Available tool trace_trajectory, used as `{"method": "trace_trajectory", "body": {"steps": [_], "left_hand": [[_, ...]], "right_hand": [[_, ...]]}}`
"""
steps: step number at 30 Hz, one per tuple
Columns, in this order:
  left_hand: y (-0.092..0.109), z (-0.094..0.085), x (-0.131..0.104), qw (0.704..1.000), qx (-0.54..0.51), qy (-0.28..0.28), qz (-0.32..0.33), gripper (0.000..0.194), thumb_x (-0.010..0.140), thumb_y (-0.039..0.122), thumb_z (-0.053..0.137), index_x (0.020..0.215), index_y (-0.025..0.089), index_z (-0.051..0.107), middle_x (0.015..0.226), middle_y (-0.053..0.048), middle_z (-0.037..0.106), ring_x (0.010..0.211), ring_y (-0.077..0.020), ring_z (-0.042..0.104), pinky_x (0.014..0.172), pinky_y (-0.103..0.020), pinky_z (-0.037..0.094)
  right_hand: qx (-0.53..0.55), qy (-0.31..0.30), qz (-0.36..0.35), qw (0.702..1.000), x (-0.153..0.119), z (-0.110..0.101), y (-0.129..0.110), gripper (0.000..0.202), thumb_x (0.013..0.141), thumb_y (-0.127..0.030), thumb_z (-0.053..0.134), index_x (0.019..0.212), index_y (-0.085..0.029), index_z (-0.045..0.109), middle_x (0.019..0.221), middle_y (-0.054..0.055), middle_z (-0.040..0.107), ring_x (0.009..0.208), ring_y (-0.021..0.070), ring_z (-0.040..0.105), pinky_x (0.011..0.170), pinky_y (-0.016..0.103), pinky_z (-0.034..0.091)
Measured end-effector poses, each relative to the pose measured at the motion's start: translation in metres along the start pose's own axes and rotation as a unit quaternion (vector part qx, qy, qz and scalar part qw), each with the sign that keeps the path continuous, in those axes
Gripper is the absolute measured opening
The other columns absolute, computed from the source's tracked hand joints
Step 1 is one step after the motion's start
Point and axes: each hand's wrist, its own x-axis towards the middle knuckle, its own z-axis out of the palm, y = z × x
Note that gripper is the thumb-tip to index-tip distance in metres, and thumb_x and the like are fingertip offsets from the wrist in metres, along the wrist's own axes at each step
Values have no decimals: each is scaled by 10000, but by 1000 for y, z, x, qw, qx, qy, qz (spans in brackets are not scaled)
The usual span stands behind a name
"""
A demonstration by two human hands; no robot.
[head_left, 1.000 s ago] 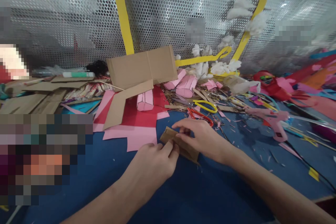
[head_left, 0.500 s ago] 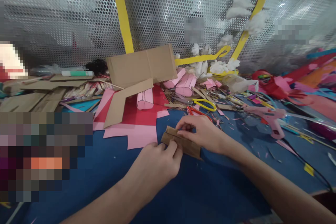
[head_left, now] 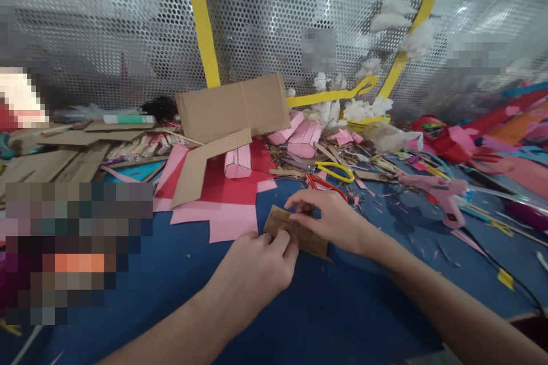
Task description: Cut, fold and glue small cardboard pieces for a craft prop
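Observation:
A small creased piece of brown cardboard [head_left: 314, 244] lies on the blue table [head_left: 342, 308], low in the middle. My left hand [head_left: 261, 262] has its fingers closed on the near left part of it. From the right, my right hand [head_left: 329, 219] grips its upper edge, with thumb and bent index finger close together. Just beyond my right hand are red-handled scissors [head_left: 327, 183]. Pink paper [head_left: 233, 222] lies beyond my left hand, with red paper [head_left: 231, 191] over it. My fingertips partly cover the cardboard.
A cardboard sheet [head_left: 233, 108] leans by the perforated metal screen [head_left: 265, 17]. Pink block shapes [head_left: 303, 140] and yellow-handled scissors [head_left: 336, 172] lie amid scraps. A pink glue gun [head_left: 447, 194] with a black cord rests at right. Cardboard pieces [head_left: 43, 171] are stacked at left.
The view has shifted very slightly. Both hands stay on the cardboard in nearly the same pose.

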Motion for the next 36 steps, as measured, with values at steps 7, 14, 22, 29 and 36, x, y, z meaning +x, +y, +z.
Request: {"method": "trace_trajectory", "body": {"steps": [7, 14, 22, 29, 36], "left_hand": [[0, 0, 0, 1000, -10, 0, -1, 345, 894, 11, 530, 1209, 68, 657, 941, -117, 732, 630, -210, 702, 480, -312, 529], [1, 1, -1, 1000, -1, 21, -3, 368, 891, 13, 535, 1241, 57, 641, 925, -108, 725, 599, -206, 691, 468, -325, 531], [0, 2, 0, 1000, 2, 22, -1, 388, 895, 16, 536, 1273, 36, 623, 921, -110, 724, 601, -210, 695, 448, -321, 521], [0, 1, -1, 1000, -12, 12, -4, 389, 907, 10, 503, 1274, 43, 625, 944, -105, 731, 607, -222, 698, 459, -347, 545], [-1, 1, -3, 999, -30, 43, 0, 329, 926, 44, 516, 1236, 55, 625, 904, -76, 730, 602, -227, 691, 436, -349, 483]], "right_hand": [[-8, -5, -4, 1000, -2, 1, 1, 182, 891, -163, 645, 1048, -213, 723, 896, 18, 745, 789, 163, 666, 723, 282, 509], [-29, 3, -49, 998, -2, 1, -2, 193, 917, -164, 634, 1072, -220, 735, 952, 26, 755, 825, 163, 681, 758, 279, 510], [-20, 1, -90, 996, -4, 3, -1, 157, 962, -169, 606, 1047, -216, 729, 1007, 35, 760, 922, 177, 702, 838, 300, 526], [-21, -7, -110, 994, -5, 5, 3, 151, 982, -178, 604, 1060, -192, 732, 1013, 50, 751, 935, 182, 688, 839, 310, 524], [-25, -1, -110, 994, -6, 6, 4, 156, 973, -146, 607, 1053, -190, 734, 988, 50, 748, 914, 182, 690, 823, 304, 523]]}}
